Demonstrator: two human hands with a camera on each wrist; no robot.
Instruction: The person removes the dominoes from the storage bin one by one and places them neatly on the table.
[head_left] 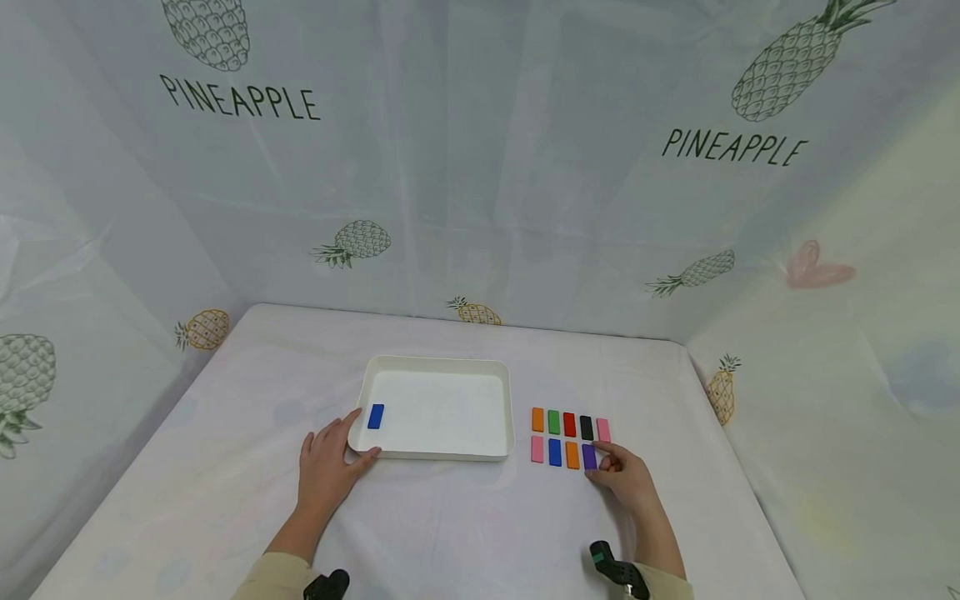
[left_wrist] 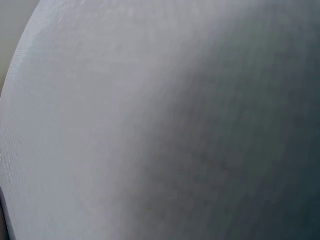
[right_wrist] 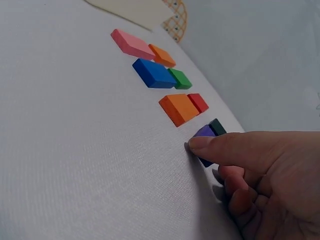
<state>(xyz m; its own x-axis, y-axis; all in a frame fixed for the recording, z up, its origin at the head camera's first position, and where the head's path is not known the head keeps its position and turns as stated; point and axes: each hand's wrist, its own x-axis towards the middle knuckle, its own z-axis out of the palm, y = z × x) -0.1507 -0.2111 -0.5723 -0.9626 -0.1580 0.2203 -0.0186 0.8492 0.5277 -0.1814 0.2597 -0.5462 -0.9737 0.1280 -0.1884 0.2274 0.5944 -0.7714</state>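
Note:
In the head view a white tray (head_left: 442, 456) lies on the table, with one blue block (head_left: 376, 417) inside near its left wall. My left hand (head_left: 327, 467) is at the tray's near left corner, fingers extended along the left side and thumb at the front rim. To the right of the tray, my right hand (head_left: 624, 477) pinches a purple block (head_left: 590, 457) between thumb and forefinger. In the right wrist view the thumb (right_wrist: 225, 148) covers part of that purple block (right_wrist: 204, 131). The left wrist view shows only blurred white cloth and a dark shadow.
Two rows of small coloured blocks stand right of the tray, among them a black block (head_left: 587, 428), a red block (head_left: 570, 425), a green block (head_left: 553, 422) and a pink block (head_left: 537, 450). White cloth (head_left: 450, 525) covers the table; printed curtains (head_left: 480, 167) hang behind it.

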